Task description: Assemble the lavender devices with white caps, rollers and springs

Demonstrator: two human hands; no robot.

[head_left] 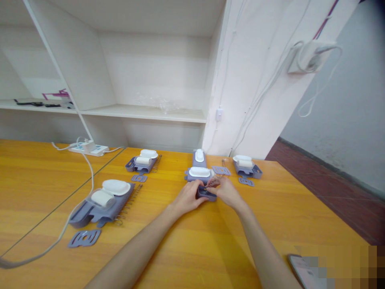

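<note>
Both my hands meet over a small blue-grey plastic part [206, 194] on the orange table [192, 241]. My left hand [189, 196] grips the part's left end with curled fingers. My right hand [226, 191] holds its right end and pinches a thin metal spring [213, 182]. Just behind them lies a blue-grey holder with a white oval pad [199, 172], and a second one [199, 157] lies farther back.
More blue-grey sets with white pads lie at the near left [102, 200], back middle [142, 160] and back right [246, 165], each with a flat slotted plate and spring beside it. A power strip [88, 148] and cable cross the left. A phone [303, 271] lies near right.
</note>
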